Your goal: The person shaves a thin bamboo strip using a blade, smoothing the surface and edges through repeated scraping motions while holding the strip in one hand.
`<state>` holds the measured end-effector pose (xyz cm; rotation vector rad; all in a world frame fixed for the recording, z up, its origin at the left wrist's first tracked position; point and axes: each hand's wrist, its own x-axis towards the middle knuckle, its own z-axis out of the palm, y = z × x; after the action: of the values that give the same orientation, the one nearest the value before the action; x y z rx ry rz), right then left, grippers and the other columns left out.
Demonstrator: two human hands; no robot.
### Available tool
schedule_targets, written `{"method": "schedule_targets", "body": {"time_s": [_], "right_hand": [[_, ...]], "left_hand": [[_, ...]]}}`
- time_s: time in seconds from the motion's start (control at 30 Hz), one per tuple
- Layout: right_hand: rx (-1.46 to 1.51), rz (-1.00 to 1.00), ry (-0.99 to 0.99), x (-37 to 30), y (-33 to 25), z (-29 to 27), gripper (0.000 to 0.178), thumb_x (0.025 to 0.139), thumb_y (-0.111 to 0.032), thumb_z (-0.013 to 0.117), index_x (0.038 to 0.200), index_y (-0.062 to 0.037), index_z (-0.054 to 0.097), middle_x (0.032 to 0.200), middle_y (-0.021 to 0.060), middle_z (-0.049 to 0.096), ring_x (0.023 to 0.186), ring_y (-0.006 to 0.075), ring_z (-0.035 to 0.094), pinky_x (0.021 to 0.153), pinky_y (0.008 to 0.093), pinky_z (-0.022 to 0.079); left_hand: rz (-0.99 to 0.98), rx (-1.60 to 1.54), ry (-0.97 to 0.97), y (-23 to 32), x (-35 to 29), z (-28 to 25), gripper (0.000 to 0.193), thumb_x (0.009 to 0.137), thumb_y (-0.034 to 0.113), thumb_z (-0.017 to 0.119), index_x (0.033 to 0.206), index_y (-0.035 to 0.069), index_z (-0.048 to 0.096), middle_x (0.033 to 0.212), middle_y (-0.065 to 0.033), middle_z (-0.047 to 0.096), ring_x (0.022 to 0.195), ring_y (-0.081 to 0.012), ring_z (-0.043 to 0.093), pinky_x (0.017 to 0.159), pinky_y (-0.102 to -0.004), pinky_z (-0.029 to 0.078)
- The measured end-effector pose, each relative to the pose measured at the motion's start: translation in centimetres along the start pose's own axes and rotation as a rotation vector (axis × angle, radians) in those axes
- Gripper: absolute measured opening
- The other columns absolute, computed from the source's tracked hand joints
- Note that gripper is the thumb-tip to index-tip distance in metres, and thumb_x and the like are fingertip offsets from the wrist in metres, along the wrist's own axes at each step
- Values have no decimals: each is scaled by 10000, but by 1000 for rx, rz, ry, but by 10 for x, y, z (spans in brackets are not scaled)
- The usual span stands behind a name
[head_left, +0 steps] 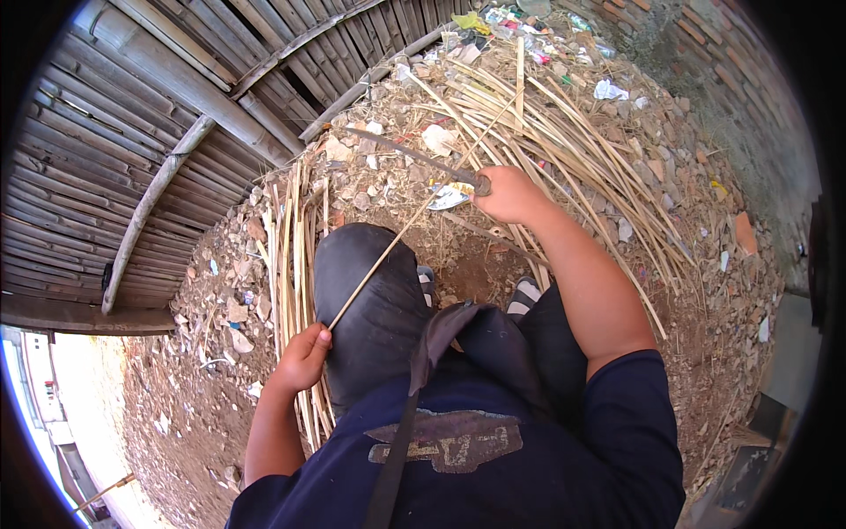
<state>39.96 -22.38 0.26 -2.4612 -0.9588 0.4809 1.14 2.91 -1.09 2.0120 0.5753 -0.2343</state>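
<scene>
1. Snugly, the left hand pinches the near end of a slender bamboo strip between thumb and curled fingers.
2. The right hand has its fingers wrapped round the short handle of a long-bladed knife.
3. The strip's long axis runs diagonally from the left hand over the dark, smooth-clothed knee, its far end pointing ahead and to the right; it is pale, thin and nearly straight.
4. The dull, dark metal blade points left and slightly ahead, crossing the strip's line just beside the right hand; whether they touch, I cannot tell.
5. Left of the knee, a bundle of similar strips points away from the body.
6. Ahead and right, a loose pile of long yellowish strips slants across stony, littered ground.
7. Farther out stand a grey wall of ribbed bamboo slats and a rough brick wall.
</scene>
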Motion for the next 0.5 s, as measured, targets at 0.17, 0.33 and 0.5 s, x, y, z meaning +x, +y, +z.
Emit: {"method": "schedule_targets", "body": {"time_s": [0.17,0.33,0.5], "right_hand": [[18,-15,-105,-14,-35,-9,243,857,-262,721,1043,-106,739,971,194,727,982,365,709,854,491,558],[-96,-118,-112,-2,-13,5,247,804,-238,729,986,-72,739,876,203,716,882,376,713,802,490,560],[98,81,-11,6,21,-4,271,816,-241,724,1006,-47,738,888,197,721,867,370,709,798,479,559]], "left_hand": [[31,42,33,-1,-3,1,389,1112,352,479,915,30,573,774,-47,578,729,-154,530,696,-323,464],[-2,-31,8,-6,-1,-1,396,1112,358,475,912,30,573,767,-53,575,725,-165,534,692,-337,465],[28,99,27,7,-2,-1,410,1117,356,460,914,18,575,759,-82,587,724,-190,551,697,-352,470]]}}
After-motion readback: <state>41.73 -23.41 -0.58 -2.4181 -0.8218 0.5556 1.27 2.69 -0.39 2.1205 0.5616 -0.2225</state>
